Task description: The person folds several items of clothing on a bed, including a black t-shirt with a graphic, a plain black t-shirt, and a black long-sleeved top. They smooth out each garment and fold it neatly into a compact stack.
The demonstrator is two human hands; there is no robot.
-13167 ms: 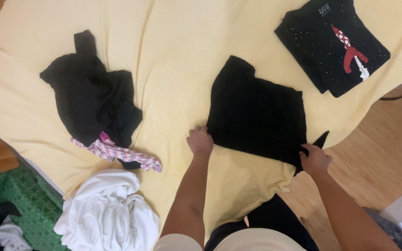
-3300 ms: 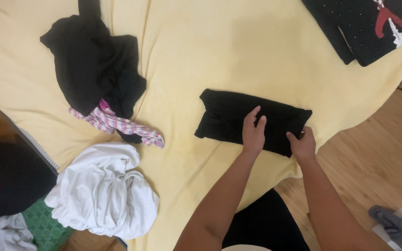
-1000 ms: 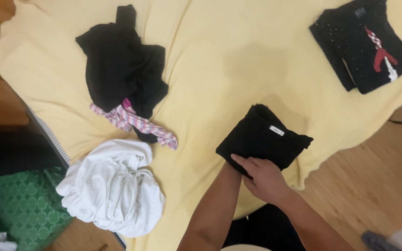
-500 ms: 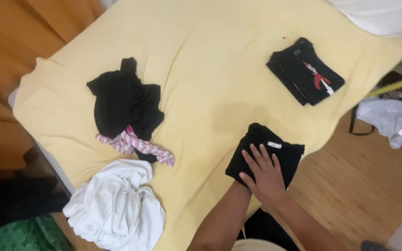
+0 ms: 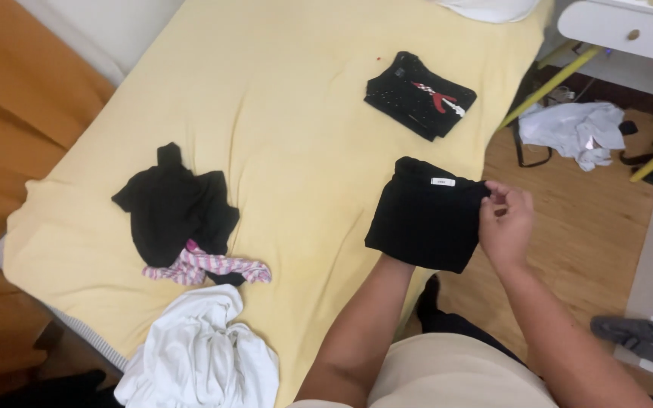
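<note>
Right fingers: your right hand [image 5: 505,224] pinches the right edge of the folded black garment [image 5: 425,219] between thumb and fingertips, right of frame centre.
Left fingers: your left hand is hidden under the folded black garment; only the forearm shows running up to its lower edge, so you cannot tell how those fingers are set.
Folded black garment: it sits lifted on your hands at the right edge of the yellow bed sheet [image 5: 296,113], a small white tag [image 5: 442,181] showing near its top edge.
Further up: a second folded black top [image 5: 419,94] with a red and white print lies flat on the sheet in the upper middle of the frame, well apart from your hands.
Left of centre: a crumpled black garment [image 5: 175,211] lies on the sheet, with a pink striped cloth [image 5: 205,266] touching its lower edge.
Lower left: a heap of white cloth [image 5: 202,359] rests at the sheet's near corner.
Upper right: a white cloth [image 5: 574,132] lies on the wooden floor [image 5: 591,227] beside yellow furniture legs [image 5: 549,79] and a white drawer front [image 5: 625,30].
</note>
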